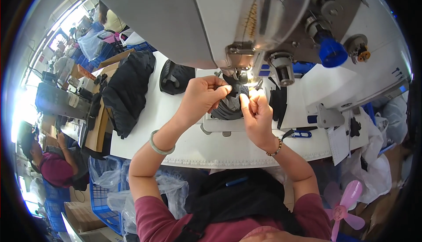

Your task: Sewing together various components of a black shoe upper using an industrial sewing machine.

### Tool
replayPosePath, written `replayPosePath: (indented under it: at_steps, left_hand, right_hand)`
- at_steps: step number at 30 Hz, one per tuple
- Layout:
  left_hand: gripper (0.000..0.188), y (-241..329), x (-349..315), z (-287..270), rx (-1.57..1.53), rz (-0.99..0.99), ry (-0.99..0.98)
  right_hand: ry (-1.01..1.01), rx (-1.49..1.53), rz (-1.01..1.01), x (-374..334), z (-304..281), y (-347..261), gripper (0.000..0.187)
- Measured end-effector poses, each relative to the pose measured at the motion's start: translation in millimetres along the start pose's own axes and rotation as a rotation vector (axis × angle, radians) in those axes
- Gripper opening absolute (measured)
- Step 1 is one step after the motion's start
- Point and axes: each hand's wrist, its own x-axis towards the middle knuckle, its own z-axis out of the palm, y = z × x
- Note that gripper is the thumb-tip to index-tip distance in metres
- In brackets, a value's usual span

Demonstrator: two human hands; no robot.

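Observation:
A sewing machine stands over the table in front of me, its lamp lighting the area around the presser foot. Just in front of the foot lies a black and dark grey fabric piece. My left hand pinches its upper edge between thumb and forefinger. Close beside it on the right, my right hand is closed in a pinch on the same piece. The fingertips are a short distance apart. Whether the needle is in the fabric cannot be made out.
A black padded piece and a large black fabric pile lie to the left. On the right are black strips and blue-handled thread snips. A pink fan stands at lower right; a blue crate is lower left. Another person works at far left.

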Motion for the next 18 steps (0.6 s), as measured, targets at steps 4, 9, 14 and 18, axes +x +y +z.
replayPosePath:
  at_steps: [4,9,14,18]
  left_hand:
    - [0.013,-2.0,5.4,-2.3,-0.104,-0.073,-0.052]
    - [0.015,3.0,8.9,-4.3,-0.156,-0.171,-0.053]
    - [0.015,3.6,13.6,-7.0,-0.173,-0.179,-0.11]
    - [0.015,6.0,10.6,0.6,-0.126,-0.125,-0.009]
  right_hand:
    - [-0.062,-0.11,-0.117,-3.1,-4.2,6.9,0.029]
    - [-0.004,-0.049,-0.127,-4.1,-2.6,6.7,0.01]
    - [-0.079,-0.197,-0.169,-0.6,-11.8,5.0,0.027]
    - [-0.098,-0.255,-0.18,2.1,-13.2,2.3,0.032]
